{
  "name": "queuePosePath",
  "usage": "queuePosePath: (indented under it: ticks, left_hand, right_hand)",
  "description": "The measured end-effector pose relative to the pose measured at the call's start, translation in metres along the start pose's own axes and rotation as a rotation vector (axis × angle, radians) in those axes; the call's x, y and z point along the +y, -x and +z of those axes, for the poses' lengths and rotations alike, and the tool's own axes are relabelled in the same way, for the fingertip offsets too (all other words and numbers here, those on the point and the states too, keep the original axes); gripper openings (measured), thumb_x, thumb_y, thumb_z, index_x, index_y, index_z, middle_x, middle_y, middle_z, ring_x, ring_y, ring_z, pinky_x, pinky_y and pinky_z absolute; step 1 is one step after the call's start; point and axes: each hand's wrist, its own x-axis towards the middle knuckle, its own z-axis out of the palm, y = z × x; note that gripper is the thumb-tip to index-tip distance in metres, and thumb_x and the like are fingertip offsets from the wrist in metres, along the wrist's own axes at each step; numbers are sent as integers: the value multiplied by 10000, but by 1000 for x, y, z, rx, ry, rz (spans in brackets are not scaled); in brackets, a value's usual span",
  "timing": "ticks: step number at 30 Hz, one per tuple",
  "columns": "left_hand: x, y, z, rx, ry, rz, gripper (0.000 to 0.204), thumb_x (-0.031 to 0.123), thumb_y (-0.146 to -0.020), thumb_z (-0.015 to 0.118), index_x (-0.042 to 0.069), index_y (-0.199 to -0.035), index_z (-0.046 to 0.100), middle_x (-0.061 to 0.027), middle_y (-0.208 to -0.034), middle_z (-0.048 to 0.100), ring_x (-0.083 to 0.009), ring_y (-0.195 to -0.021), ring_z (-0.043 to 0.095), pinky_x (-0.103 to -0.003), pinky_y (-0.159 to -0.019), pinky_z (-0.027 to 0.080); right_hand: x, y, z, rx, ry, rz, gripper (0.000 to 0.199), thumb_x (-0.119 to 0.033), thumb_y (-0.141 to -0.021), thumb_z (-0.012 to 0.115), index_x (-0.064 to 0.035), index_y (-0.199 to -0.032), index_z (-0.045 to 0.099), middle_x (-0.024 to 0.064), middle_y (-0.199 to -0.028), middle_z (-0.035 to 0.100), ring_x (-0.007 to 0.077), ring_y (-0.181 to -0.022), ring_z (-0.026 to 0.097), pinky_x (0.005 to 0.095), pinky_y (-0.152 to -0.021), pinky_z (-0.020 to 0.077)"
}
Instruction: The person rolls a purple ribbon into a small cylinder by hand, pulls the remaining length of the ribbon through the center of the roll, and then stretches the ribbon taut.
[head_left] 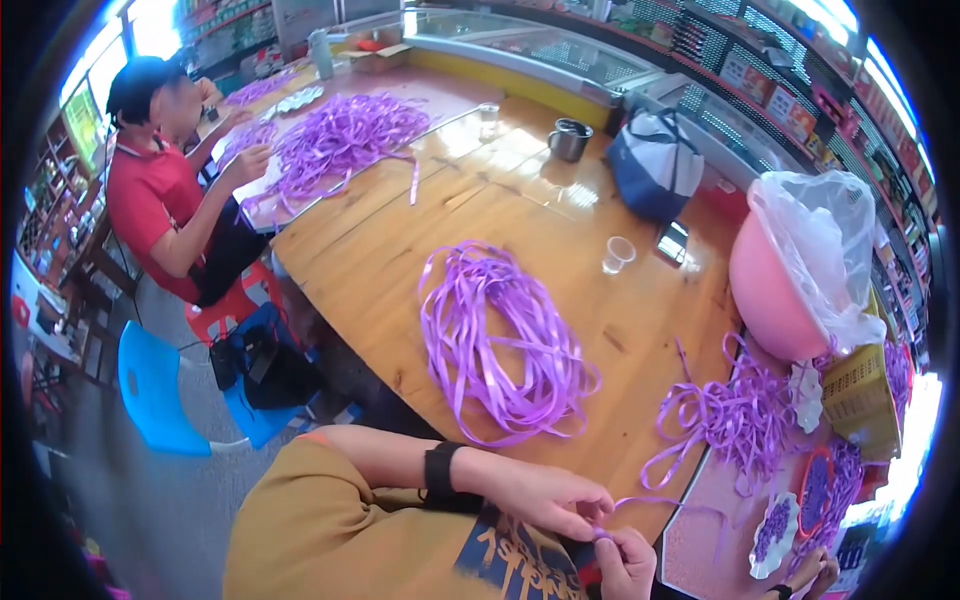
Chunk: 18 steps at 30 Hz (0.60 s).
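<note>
**Snags and slips risked at the near edge**

The looped purple ribbon coil (505, 345) was laid near the middle of the wooden table (370, 270), its loops crossed over one another; a knot could be pulled tight if one strand were tugged from its centre. Nearer and to the right, a ribbon strand (600, 533) was pinched by the left hand (560, 503) and the right hand (627, 563), the fingertips of both closed together on it. Because so little was gripped, it could be lost if either pinch were loosened. Its thin tail was trailed rightward, near the loose ribbon heap (725, 415), where it could be caught by stray loops.

At the left, a blue plastic chair (160, 395) was placed on the grey floor, and a co-worker (155, 205) in a red shirt was seated beyond it, beside a far ribbon heap (345, 140). On the glossy planks, where light was reflected, a metal mug (570, 140), clear plastic cups (620, 250), a blue-and-white tote bag (655, 165) and a phone (675, 243) were set. Farther right, a pink basin (775, 285) was topped by a clear plastic bag (815, 225), near a gold carton (862, 400). The far right was lined with stocked shelves (750, 80).
</note>
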Motion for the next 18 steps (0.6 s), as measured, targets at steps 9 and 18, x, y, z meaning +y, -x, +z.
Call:
queuePosePath:
  ticks: [9,18]
  left_hand:
    - [-27,30,-20,-143,96,-59,278,287,-903,495,25,-849,568,13,-615,510,-69,-555,453,-251,-475,367]
    - [-13,62,-45,-70,298,-237,269,270,-914,476,23,-868,572,11,-633,498,-79,-562,459,-249,-507,374]
  right_hand:
    - [-31,-19,41,-3,300,7,168,-108,-888,526,35,-879,614,114,-810,621,170,-748,567,282,-696,445]
    - [-31,-26,58,101,325,39,190,-130,-884,532,33,-939,611,111,-836,635,195,-775,581,292,-739,452]
